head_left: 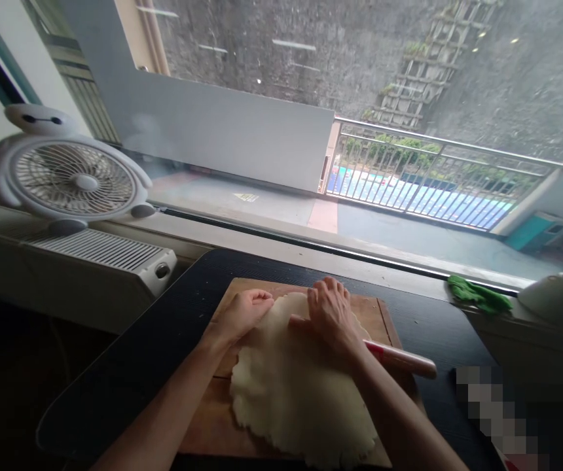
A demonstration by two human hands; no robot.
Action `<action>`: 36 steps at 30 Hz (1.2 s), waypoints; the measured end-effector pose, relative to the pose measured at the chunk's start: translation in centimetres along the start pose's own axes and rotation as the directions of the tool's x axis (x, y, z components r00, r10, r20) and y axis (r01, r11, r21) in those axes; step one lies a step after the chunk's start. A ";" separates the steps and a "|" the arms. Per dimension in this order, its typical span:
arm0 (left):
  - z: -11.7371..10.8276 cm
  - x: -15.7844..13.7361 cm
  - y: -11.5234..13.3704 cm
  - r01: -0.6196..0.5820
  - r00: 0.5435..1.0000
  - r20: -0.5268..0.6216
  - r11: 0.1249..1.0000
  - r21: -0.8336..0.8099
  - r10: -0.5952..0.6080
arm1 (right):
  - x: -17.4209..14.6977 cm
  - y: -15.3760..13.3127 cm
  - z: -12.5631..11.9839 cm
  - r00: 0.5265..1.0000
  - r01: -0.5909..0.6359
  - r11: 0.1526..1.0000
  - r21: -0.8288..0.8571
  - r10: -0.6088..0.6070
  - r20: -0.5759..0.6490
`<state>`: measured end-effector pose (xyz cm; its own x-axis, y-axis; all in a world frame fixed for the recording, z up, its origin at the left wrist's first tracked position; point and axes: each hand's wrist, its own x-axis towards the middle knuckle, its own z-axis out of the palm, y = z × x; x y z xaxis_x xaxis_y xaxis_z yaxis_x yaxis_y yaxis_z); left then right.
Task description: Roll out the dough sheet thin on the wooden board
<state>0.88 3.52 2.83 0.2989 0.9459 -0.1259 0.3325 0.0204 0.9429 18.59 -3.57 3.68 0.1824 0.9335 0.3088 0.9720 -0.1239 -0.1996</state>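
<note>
A wide, pale sheet of rolled dough [291, 399] with a ragged edge lies on a wooden board [198, 428]. My left hand [248, 309] is at the dough's upper left edge, its fingers curled together on the rim; the fingertips are partly hidden. Across the dough's upper part rests a wooden rolling pin [406, 360] with a red mark, one end reaching past the board's right side. My right hand [331, 311] lies over the pin with its fingers bent around it, hiding the pin's middle.
Beneath the board is a black table [163, 353]. A white fan [85, 180] stands on a white heater [114, 252] at left. Beyond the table runs a window sill with a green cloth [478, 294] at right. A pixelated patch covers the lower right.
</note>
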 end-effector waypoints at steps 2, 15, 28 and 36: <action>-0.1 -0.3 -0.1 -0.010 1.000 -0.019 1.000 -0.018 0.010 | -1.8 -0.5 0.3 0.994 0.106 0.994 0.011 -0.105 -0.034; 0.2 -1.0 -0.3 -0.129 0.991 -0.049 0.991 -0.026 0.128 | -1.4 -1.2 0.7 0.989 0.138 0.990 0.006 -0.138 0.046; 0.2 -0.8 -0.6 -0.157 0.987 -0.039 0.988 -0.012 0.156 | 0.8 -0.7 1.2 0.991 0.103 0.994 0.042 -0.106 0.086; 0.2 -0.9 -0.2 -0.124 0.990 -0.063 0.992 -0.018 0.123 | 2.8 -0.4 1.0 0.988 0.020 0.999 0.038 -0.026 0.150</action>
<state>0.73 2.59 2.68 0.2804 0.9598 0.0105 0.2765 -0.0913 0.9567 18.54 -0.56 3.66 0.1333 0.9763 0.1707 0.9692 -0.0924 -0.2282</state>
